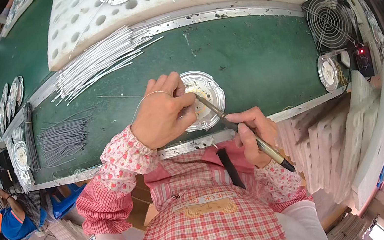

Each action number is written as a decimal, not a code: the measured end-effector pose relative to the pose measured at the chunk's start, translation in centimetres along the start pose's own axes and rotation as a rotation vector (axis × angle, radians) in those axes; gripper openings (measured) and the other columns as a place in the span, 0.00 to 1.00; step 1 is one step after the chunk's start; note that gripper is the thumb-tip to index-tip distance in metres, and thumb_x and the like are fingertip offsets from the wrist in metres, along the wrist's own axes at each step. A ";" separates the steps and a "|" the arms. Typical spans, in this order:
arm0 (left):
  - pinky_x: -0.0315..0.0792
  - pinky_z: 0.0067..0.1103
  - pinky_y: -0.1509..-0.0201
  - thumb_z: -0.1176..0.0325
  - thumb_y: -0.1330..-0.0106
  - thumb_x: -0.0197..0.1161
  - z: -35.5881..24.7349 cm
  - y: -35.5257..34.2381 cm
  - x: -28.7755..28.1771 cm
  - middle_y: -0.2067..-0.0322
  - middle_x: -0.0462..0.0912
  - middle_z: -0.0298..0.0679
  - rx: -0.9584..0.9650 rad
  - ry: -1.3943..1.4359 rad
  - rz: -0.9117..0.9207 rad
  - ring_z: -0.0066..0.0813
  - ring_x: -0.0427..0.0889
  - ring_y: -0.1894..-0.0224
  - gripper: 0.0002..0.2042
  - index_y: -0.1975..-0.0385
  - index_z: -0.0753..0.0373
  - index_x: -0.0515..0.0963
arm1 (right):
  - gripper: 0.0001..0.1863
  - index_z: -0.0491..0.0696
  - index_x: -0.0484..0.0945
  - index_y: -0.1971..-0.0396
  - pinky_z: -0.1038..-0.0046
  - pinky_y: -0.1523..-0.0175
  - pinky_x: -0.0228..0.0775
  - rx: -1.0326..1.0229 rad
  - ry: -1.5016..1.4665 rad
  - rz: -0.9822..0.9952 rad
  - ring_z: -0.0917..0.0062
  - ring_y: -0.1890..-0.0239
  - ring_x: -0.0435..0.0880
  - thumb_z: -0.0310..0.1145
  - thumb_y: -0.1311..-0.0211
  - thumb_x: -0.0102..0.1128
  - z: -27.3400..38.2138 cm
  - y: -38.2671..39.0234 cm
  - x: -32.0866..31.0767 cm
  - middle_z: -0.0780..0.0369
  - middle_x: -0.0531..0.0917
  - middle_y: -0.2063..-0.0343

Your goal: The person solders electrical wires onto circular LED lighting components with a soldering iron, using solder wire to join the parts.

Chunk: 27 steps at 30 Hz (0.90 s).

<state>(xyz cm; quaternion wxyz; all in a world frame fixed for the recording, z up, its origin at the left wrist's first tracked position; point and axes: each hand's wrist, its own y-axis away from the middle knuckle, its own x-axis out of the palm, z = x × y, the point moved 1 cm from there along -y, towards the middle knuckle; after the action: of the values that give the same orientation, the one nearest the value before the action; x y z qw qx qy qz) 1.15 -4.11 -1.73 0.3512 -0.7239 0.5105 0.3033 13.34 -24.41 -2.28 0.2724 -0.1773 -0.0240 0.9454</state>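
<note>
A round white circuit board (210,92) lies on the green bench in front of me. My left hand (163,109) is closed over its left part, fingers pinching a thin silvery wire (146,95) that loops back across the hand; the pinched end is hidden. My right hand (256,135) grips a soldering iron (268,148), whose tip reaches onto the board beside my left fingertips. Whether the tip touches a joint is too small to tell. Bundles of white wires (93,60) and grey wires (63,139) lie to the board's left.
A perforated foam slab (77,18) holds boards at the back. A fan (328,20) and red-lit control box (364,62) stand at right, above stacked foam sheets (324,140). More round boards line the left. A person in blue (16,221) sits at far left.
</note>
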 end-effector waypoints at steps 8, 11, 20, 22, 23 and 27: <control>0.59 0.30 0.62 0.72 0.51 0.65 0.2 -0.2 0.1 0.72 0.66 0.38 0.008 0.013 0.004 0.36 0.68 0.67 0.05 0.77 0.62 0.75 | 0.11 0.41 0.79 0.57 0.75 0.75 0.66 0.076 -0.054 -0.037 0.77 0.83 0.76 0.23 0.36 0.51 -0.4 0.8 0.8 0.61 0.78 0.83; 0.61 0.29 0.61 0.73 0.53 0.67 0.4 0.2 -0.1 0.69 0.70 0.38 -0.012 0.024 -0.038 0.36 0.70 0.66 0.07 0.74 0.61 0.77 | 0.10 0.41 0.80 0.59 0.74 0.75 0.67 -0.014 0.015 -0.053 0.75 0.83 0.77 0.22 0.37 0.52 -0.5 0.9 1.1 0.60 0.79 0.82; 0.68 0.29 0.50 0.77 0.50 0.68 1.3 2.0 -1.3 0.54 0.78 0.35 0.169 -0.199 -0.046 0.34 0.77 0.55 0.24 0.49 0.52 0.83 | 0.10 0.39 0.81 0.60 0.73 0.74 0.68 -0.197 0.114 -0.043 0.74 0.82 0.78 0.21 0.40 0.55 0.2 0.7 1.2 0.59 0.80 0.81; 0.68 0.30 0.50 0.76 0.49 0.68 1.7 2.3 -0.8 0.53 0.78 0.35 0.225 -0.298 -0.044 0.34 0.77 0.53 0.24 0.48 0.51 0.82 | 0.10 0.39 0.81 0.59 0.74 0.74 0.69 -0.145 0.124 -0.043 0.74 0.82 0.79 0.21 0.39 0.55 0.2 0.9 1.3 0.59 0.81 0.80; 0.68 0.30 0.50 0.76 0.49 0.68 1.7 2.4 -0.8 0.53 0.78 0.35 0.223 -0.296 -0.047 0.34 0.77 0.53 0.24 0.48 0.51 0.82 | 0.10 0.39 0.81 0.59 0.74 0.74 0.69 -0.145 0.126 -0.040 0.74 0.82 0.79 0.21 0.39 0.55 0.4 1.2 1.4 0.59 0.81 0.80; 0.68 0.30 0.51 0.75 0.48 0.67 1.7 2.4 -0.8 0.52 0.78 0.35 0.206 -0.290 -0.031 0.35 0.76 0.50 0.24 0.47 0.50 0.82 | 0.15 0.39 0.78 0.52 0.75 0.66 0.73 0.123 -0.051 -0.174 0.70 0.75 0.81 0.27 0.38 0.61 0.0 1.4 1.9 0.56 0.82 0.72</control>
<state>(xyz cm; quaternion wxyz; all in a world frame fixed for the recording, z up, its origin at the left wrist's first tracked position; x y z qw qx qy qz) -1.53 -2.85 -2.52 0.4980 -0.6406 0.4716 0.3454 11.13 -24.66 -3.12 0.3633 -0.1335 0.0117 0.9220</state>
